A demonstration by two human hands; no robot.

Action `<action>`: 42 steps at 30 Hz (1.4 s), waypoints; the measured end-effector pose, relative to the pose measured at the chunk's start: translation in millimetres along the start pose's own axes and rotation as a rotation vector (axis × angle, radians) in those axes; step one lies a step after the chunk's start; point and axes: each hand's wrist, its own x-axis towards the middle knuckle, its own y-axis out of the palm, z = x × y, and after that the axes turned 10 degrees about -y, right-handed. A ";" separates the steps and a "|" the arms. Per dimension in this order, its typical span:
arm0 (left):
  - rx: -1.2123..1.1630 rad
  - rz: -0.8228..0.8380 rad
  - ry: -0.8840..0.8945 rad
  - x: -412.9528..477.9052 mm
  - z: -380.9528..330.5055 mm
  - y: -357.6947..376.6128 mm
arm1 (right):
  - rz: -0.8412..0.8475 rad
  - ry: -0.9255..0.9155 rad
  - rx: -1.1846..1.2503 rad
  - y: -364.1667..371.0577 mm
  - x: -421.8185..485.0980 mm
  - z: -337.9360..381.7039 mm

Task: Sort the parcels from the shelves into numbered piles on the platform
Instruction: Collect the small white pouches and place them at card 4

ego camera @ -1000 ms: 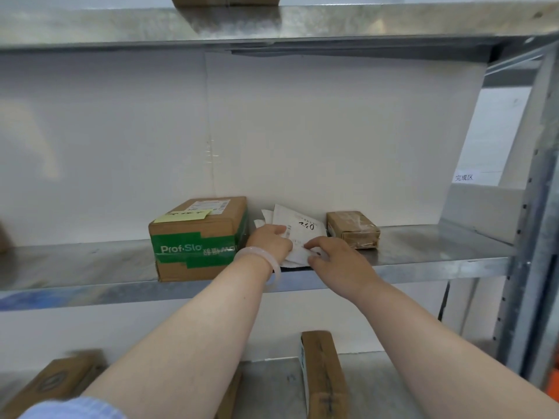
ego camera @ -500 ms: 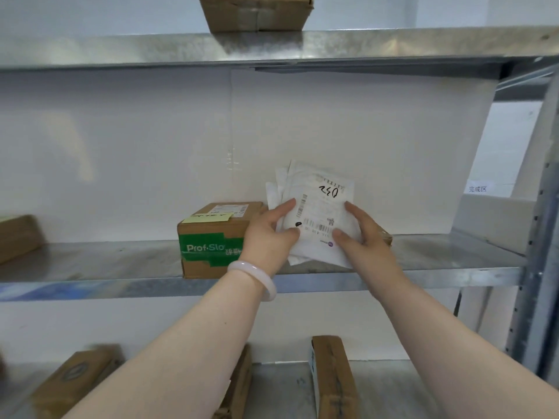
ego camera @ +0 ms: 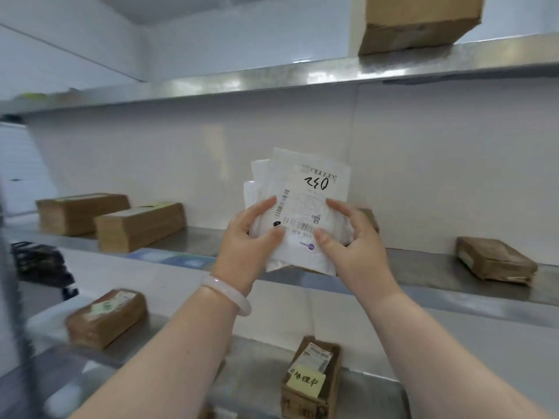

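Holding a bundle of white packets (ego camera: pixel 311 192) up in the air betw. the fingers of both hands, in front of the middle shelf (ego camera: pixel 453 269) and not touching it. Gripped at the left edge by the left hand (ego camera: pixel 246 241), with fingers (ego camera: pixel 263 208) curled round the edge and thumb pressed on the front label. Gripped at the right edge by the right hand (ego camera: pixel 355 246) in the same way, with fingers (ego camera: pixel 340 207) bent round the edge and thumb on the front beside the barcode. Clamped from both sides.

Standing approx. upright, with long axis running from the fingers upward and the top tilted a little to the right. Label side turned to the camera. Handwritten no. (prob. 240) well above the fingertips, near the top edge. Several packets fanned behind the front one; cannot tell how many.

Progress, as a judgement: prob. early to middle. Lifted off the shelf already, but not yet carried to the platform (not in view) and not yet laid on a numbered pile.

Plenty left on the shelves:
- long brown box (ego camera: pixel 139 226), far left of the left fingers
- flat box (ego camera: pixel 496 261), far right of the right fingers
- big box (ego camera: pixel 420 22), high above the fingers
- taped box (ego camera: pixel 106 317) and box with a yellow note (ego camera: pixel 311 379), below the wrists
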 end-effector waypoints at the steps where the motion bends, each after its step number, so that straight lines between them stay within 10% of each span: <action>1: -0.007 -0.017 -0.004 -4.7 1.5 -23.4 | 0.045 0.011 0.005 21.2 -3.8 -0.4; 19: 0.428 -0.638 -0.351 -153.2 25.7 -518.2 | 0.572 0.440 0.392 506.8 -177.3 27.6; 42: 0.301 -0.978 -0.794 -133.2 150.5 -814.2 | 1.156 0.685 0.332 861.5 -250.7 -112.2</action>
